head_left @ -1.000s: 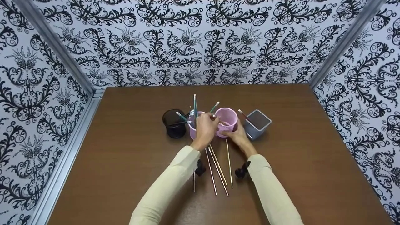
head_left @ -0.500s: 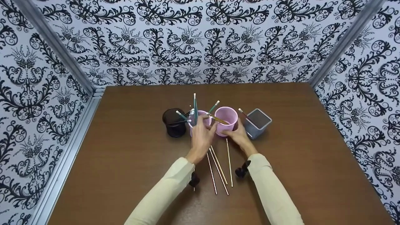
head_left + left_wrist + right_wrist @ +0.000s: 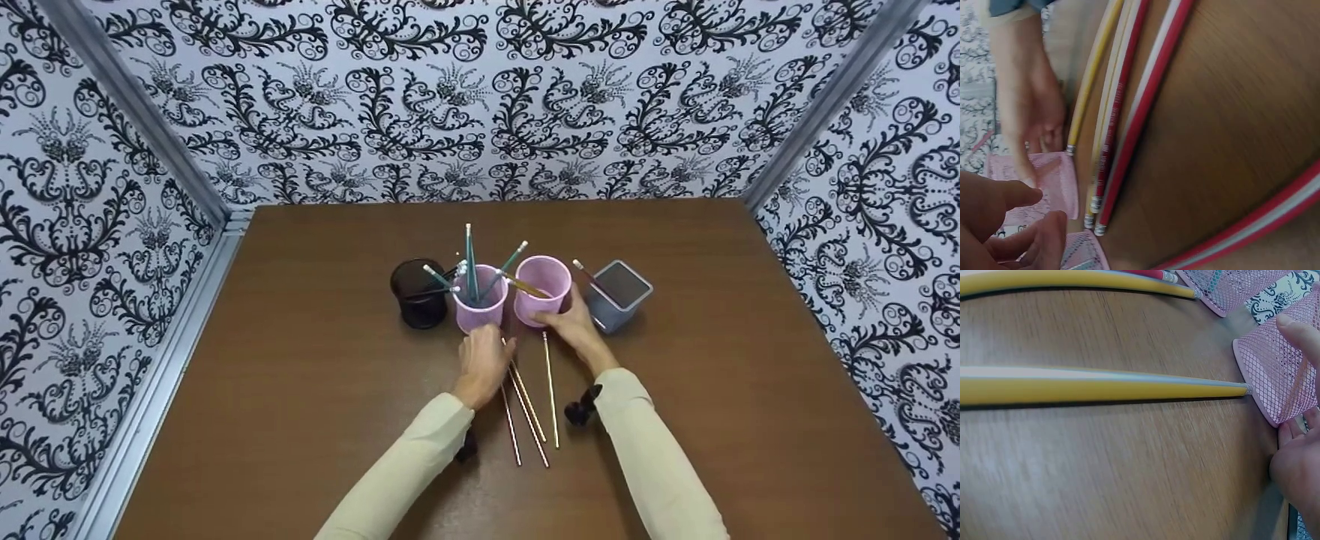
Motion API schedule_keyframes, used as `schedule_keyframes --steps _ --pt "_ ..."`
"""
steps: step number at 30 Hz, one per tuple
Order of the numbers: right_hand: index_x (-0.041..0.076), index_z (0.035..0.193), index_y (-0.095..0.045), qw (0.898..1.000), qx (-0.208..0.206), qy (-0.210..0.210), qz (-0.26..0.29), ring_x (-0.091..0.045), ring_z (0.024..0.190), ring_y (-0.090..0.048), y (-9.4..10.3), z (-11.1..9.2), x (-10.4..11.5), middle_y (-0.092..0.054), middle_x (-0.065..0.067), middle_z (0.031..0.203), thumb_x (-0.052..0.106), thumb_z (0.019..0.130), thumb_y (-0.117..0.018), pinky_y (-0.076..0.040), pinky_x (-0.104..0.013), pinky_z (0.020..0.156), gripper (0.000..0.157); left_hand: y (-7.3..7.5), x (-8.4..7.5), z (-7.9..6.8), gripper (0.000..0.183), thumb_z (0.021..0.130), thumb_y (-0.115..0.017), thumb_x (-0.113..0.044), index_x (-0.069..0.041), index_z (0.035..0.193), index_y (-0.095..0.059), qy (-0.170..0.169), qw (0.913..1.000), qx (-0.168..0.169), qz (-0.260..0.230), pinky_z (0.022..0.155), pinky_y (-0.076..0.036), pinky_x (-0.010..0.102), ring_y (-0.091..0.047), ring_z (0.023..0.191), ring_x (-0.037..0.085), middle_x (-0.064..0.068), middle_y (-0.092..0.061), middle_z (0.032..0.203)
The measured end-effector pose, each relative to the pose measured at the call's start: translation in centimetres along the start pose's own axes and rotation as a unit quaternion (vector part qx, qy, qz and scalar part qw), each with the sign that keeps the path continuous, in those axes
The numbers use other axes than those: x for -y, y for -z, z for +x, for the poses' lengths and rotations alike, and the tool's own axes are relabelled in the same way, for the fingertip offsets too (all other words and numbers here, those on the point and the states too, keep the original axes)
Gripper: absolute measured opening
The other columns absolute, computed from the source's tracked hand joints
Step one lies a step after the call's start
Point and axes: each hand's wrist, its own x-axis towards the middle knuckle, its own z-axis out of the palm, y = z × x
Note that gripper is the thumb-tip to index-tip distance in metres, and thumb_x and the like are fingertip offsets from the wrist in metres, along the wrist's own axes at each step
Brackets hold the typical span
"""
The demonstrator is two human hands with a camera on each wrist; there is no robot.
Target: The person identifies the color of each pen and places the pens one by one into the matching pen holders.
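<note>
My right hand [image 3: 574, 326] holds the right pink mesh pencil cup [image 3: 534, 306], its thumb and fingers around the lower side. A yellow pencil [image 3: 529, 288] leans inside that cup. Beside it stands the left pink mesh cup [image 3: 480, 318], which bears several teal pencils [image 3: 471, 262]. In front of the left cup is my left hand [image 3: 484, 356], low over the table. The left wrist view shows its thumb and fingers [image 3: 1022, 194] loosely bent with nothing between them, near the eraser ends of red and yellow pencils [image 3: 1107, 157].
At the left stands a black mesh cup [image 3: 424, 311] with dark pencils. A grey square mesh cup [image 3: 613, 319] with a red pencil [image 3: 589, 277] stands at the right. A yellow pencil [image 3: 551, 394] lies apart on the brown table [image 3: 720, 360], and patterned walls surround it.
My left hand has let go of the yellow pencil in the right pink cup. It has moved back toward me, in front of the left cup. My right hand stays on its cup.
</note>
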Motion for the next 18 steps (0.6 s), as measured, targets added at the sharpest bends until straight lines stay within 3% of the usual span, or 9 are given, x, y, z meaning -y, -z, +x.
schedule_keyframes --steps 8,13,18 --pt "0.0 0.152 -0.031 0.999 -0.002 0.02 0.03 -0.035 0.138 -0.045 -0.3 0.0 0.0 -0.049 -0.026 0.147 0.0 0.073 -0.081 -0.03 -0.044 0.121 0.093 -1.7 -0.3 0.9 0.022 0.085 -0.075 -0.025 -0.003 0.08 -0.074 0.012 0.9947 0.028 0.099 0.065 -0.058 0.045 -0.075 0.076 0.033 0.016 -0.075 0.081" --pt "-0.001 0.152 -0.03 0.999 -0.002 0.028 0.038 -0.036 0.135 -0.048 -0.3 0.2 -0.1 -0.05 -0.028 0.145 -0.004 0.072 -0.08 -0.035 -0.044 0.118 0.095 -2.1 -0.6 1.5 0.021 0.085 -0.075 -0.022 0.0 0.084 -0.074 0.047 0.9934 0.051 0.091 0.065 -0.06 0.044 -0.075 0.078 0.032 0.019 -0.076 0.085" --pt "-0.003 0.152 -0.029 0.999 -0.008 0.023 0.026 -0.038 0.14 -0.043 -0.2 0.0 -0.2 -0.046 -0.028 0.148 -0.002 0.072 -0.08 -0.029 -0.046 0.122 0.095 -2.5 -0.9 1.9 0.016 0.085 -0.07 -0.012 0.003 0.085 -0.074 0.065 0.9956 0.05 0.045 0.067 -0.06 0.044 -0.075 0.081 0.034 0.022 -0.075 0.087"
